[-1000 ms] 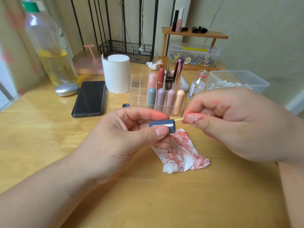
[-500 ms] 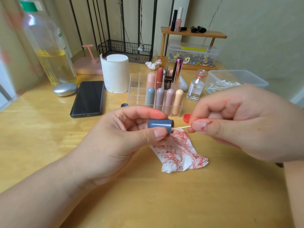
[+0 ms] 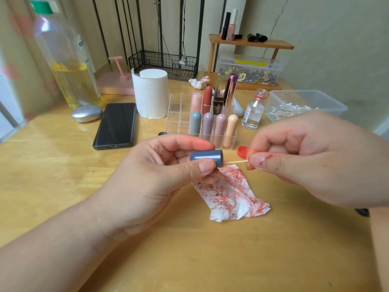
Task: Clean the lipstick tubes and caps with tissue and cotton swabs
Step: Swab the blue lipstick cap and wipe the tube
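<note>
With your left grip [image 3: 160,178] pinching the cap [image 3: 207,157] and your right grip [image 3: 305,161] pinching the swab [image 3: 236,162], a hard push could snap it.

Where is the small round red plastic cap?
Head view: the round red plastic cap lies on the wooden table, right of centre, between the clear acrylic organiser and the right hand.

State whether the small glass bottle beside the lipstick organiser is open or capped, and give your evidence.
Open. The glass bottle shows a bare mouth with no lid; a red cap lies apart on the table.
</note>
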Available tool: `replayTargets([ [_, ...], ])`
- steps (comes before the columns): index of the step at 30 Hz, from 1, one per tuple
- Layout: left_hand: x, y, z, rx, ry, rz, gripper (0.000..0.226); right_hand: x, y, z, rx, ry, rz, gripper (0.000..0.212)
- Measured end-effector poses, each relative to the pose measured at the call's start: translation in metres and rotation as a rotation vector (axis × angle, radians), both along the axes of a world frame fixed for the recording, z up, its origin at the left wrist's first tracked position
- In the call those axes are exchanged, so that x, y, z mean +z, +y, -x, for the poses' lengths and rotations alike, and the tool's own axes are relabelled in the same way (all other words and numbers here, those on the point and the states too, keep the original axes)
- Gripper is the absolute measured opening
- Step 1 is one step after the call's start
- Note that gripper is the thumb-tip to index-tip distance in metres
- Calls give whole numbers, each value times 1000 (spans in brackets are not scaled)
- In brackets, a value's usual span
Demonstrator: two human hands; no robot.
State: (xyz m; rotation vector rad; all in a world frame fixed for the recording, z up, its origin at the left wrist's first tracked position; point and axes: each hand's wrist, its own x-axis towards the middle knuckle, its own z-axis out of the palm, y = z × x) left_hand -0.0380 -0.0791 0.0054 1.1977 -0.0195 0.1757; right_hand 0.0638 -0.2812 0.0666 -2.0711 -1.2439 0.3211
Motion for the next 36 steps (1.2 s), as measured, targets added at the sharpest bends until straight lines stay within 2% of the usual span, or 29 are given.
replayTargets([
  [3,0,0,0,-9,-3,-7,25,3,-2,1,65,127,-42,14],
  [6,1,0,0,-26,-3,-6,23,2,-2,-1,76,163,-116,14],
  [9,0,1,0,-16,16,-7,19,-2,0,-4,15,91,-143,15],
  [12,0,1,0,-7,23,6,17,-4,2,-5,-49,-9,-68,19],
  [14,0,1,0,-5,23,11,17,-4,2,-5,-59,-10,-29,19],
  [18,0,1,0,8,8,-5,20,-1,0,-3,24,62,8,16],
  [22,0,1,0,-18,4,-71,30,-1,1,0,86,181,-67,16],
  [24,0,1,0,-23,11,-87,34,-4,4,0,57,109,-83,16],
  [28,-2,2,-1,-2,24,-70,23,-9,8,-3,-33,-39,1,25],
  [32,-3,2,0,-29,14,-124,29,-7,5,-2,14,118,143,20],
  [36,-4,0,1,-17,8,-141,26,-3,3,-1,105,336,124,20],
])
